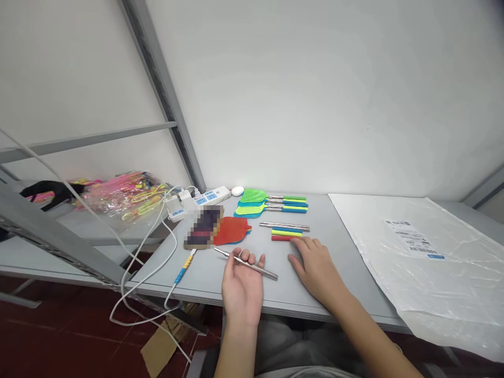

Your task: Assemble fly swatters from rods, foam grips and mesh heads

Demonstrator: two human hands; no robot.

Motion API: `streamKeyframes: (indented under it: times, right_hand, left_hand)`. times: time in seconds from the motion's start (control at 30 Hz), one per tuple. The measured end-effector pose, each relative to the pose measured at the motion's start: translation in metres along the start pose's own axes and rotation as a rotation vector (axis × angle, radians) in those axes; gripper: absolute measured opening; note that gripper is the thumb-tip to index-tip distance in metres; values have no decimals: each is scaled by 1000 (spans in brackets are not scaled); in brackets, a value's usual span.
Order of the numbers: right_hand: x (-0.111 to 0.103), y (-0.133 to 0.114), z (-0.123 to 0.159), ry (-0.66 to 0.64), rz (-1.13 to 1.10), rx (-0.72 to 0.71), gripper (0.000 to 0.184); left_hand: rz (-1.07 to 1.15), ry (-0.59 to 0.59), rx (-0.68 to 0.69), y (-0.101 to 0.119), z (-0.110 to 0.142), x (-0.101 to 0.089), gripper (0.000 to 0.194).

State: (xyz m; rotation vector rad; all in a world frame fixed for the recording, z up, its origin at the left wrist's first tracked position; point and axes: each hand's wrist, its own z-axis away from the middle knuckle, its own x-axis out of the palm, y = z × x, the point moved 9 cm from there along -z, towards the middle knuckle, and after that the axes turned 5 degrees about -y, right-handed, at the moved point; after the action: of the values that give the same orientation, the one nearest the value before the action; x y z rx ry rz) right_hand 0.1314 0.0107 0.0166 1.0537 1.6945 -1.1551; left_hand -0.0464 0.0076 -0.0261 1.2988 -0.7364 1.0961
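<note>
Holding a metal rod (268, 274) in your left hand (244, 291), palm up, fingers curled on it, both ends poking out past your grip. Your right hand (321, 268) is palm down to the right of that, fingertips at the right end of the red handle (281, 238), can't tell if they're pinching it. Yellow handle (286, 232) and blue handle (290, 229) lie just beyond those fingertips, and you've got a red swatter head (231, 231) ahead-left of your left grip.
</note>
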Motion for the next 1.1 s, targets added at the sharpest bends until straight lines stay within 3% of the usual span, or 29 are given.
streamKeyframes:
  times: [0.53,0.7,0.8,0.93,1.1]
  right_hand:
    - [1,-5,1,4,23,-65,32]
    - [-1,-6,2,18,-27,-78,29]
    - [-7,-5,2,35,-146,-81,27]
    - [-21,-1,6,102,-532,-58,30]
    - [-22,-12,17,-7,-724,-56,22]
  left_hand:
    - [-34,95,25,3,4,-1,7]
    - [10,144,87,-8,6,0,10]
    - [40,161,71,-22,7,4,14]
    - [74,172,40,-32,7,12,23]
    - [81,110,6,-44,11,35,24]
